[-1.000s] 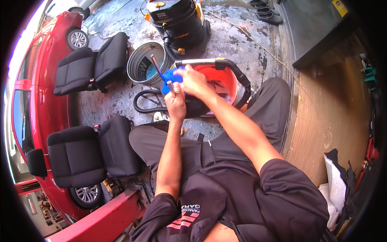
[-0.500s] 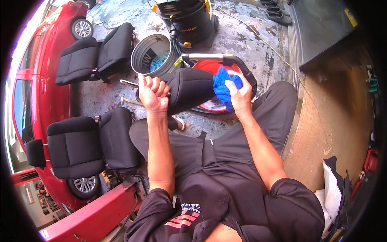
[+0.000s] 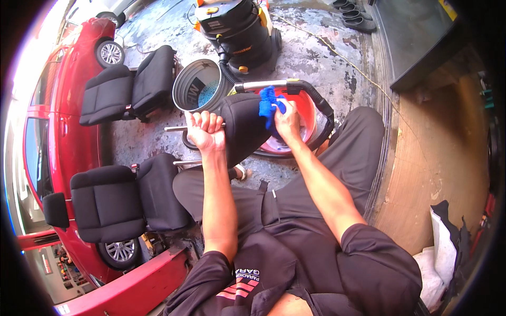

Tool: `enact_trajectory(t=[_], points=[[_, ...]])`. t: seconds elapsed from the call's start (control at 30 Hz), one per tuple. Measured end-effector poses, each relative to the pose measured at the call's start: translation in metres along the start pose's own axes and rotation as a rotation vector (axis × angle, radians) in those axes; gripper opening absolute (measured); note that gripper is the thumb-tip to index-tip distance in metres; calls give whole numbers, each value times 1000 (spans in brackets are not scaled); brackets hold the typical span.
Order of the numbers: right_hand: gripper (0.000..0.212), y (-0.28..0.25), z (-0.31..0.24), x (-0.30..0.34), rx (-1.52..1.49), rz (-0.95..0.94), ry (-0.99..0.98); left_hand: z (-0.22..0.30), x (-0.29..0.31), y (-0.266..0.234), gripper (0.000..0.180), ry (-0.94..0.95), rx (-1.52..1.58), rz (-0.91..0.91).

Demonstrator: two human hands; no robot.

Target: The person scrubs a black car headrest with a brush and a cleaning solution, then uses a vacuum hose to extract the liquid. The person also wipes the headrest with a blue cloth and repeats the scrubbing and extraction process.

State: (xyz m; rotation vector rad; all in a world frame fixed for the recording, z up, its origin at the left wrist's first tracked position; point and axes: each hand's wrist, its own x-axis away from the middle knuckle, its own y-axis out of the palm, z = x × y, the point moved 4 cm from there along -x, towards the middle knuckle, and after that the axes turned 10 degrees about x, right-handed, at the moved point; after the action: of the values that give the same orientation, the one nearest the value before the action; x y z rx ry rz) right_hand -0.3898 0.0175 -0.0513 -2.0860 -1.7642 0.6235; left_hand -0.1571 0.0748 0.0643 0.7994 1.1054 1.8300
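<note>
A black fabric car headrest is held up in front of me, its two metal posts pointing left. Around the upper post, close to the headrest's base, the fingers of my left hand are wrapped. The lower post sticks out free below it. My right hand grips a bunched blue cloth at the headrest's right end; the cloth appears to touch the fabric there. Behind that hand lies a red tub, partly hidden by the headrest and my hand.
A grey bucket with a blue grid inside stands beyond the headrest, near a black vacuum cleaner with a hose. Black car seats lie at the left before a red car. A red beam runs at lower left.
My right hand and the cloth have moved left over the headrest's end. The headrest has tilted, and its lower post shows more clearly. My left hand keeps its grip.
</note>
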Motion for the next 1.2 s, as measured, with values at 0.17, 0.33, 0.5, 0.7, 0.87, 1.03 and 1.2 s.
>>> enact_trajectory(t=[0.17,0.33,0.5,0.7,0.87,1.03,1.2], points=[[30,-35,-150,38,-139,-85,-219,2,14,-18,54,165,-181,79],[30,21,-57,10,-41,-32,6,40,37,-40,67,118,-87,201],[41,78,76,-20,-371,-88,226,17,31,-31,59,-5,-23,-53],[49,75,87,-19,-463,-157,335,-1,28,-14,25,249,-1328,-436],[58,24,-29,-1,-352,-83,89,-8,29,-33,24,265,-1334,-422],[46,-11,-119,40,-308,-18,-266,-7,14,-49,47,427,-1275,-258],[51,-26,-109,81,-202,-146,-450,1,24,-49,73,276,-1172,-258]])
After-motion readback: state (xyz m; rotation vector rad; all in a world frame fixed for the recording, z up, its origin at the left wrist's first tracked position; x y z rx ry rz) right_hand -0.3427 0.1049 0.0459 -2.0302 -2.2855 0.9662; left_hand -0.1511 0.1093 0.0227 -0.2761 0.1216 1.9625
